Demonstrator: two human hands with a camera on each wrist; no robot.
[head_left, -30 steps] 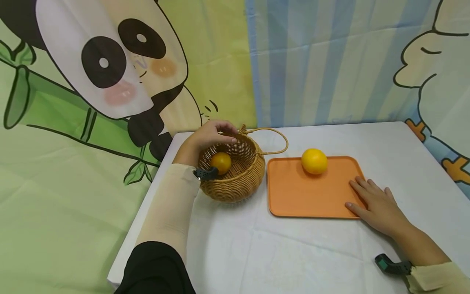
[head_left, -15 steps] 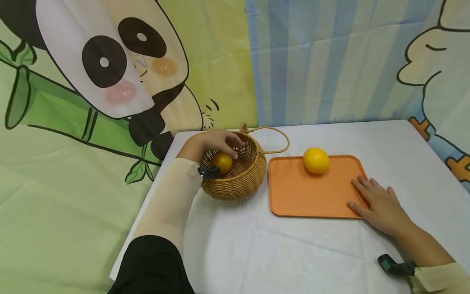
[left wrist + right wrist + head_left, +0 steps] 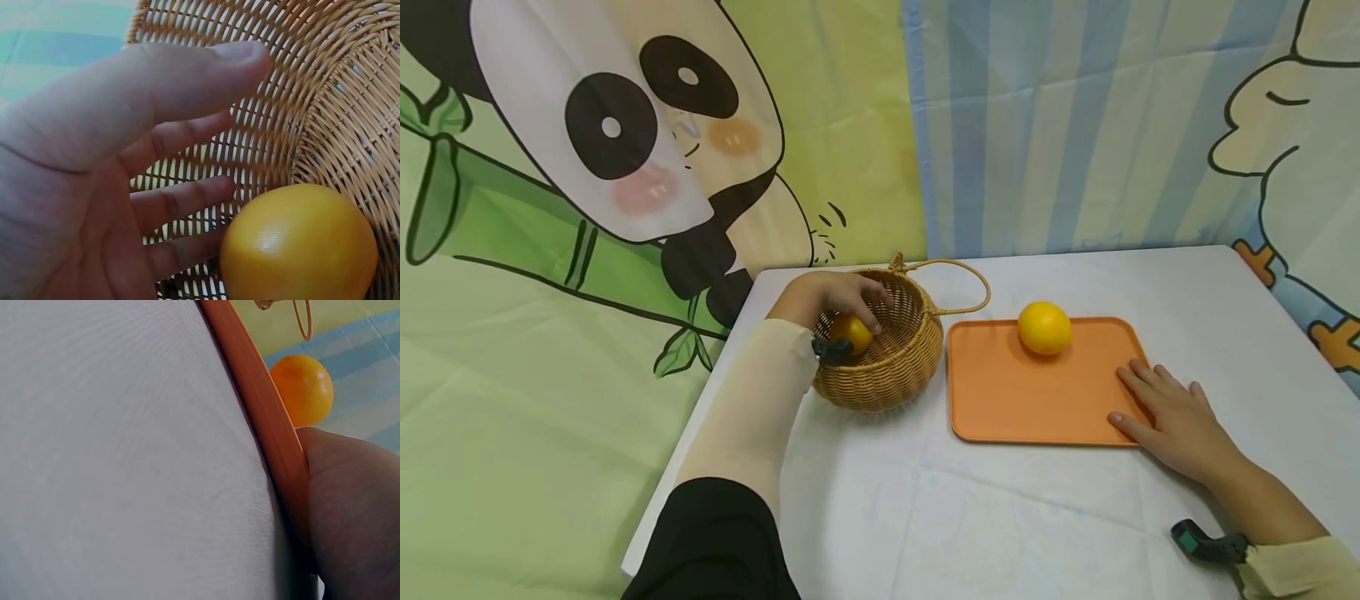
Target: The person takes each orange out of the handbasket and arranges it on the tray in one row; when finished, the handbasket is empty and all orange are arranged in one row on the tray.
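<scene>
My left hand (image 3: 841, 298) reaches over the rim into a round wicker basket (image 3: 883, 385). An orange (image 3: 300, 247) lies inside the basket, partly hidden by the wrist strap in the head view. In the left wrist view the thumb and fingers are spread apart, and the lower fingertips are right beside the fruit. My right hand (image 3: 1183, 429) rests on the right edge of an orange tray (image 3: 1022, 400), fingers extended. The right wrist view shows the thumb (image 3: 356, 494) on the tray's rim. A second orange (image 3: 1045, 327) sits at the tray's back edge.
The basket's looped handle (image 3: 977, 287) leans out to the right, toward the tray. A white cloth (image 3: 970, 517) covers the table. Behind it hang a panda print (image 3: 613, 125) and a striped curtain (image 3: 1045, 125).
My left hand has moved down from the basket's rim into the basket, its fingers now close to the orange. The right hand stays on the tray.
</scene>
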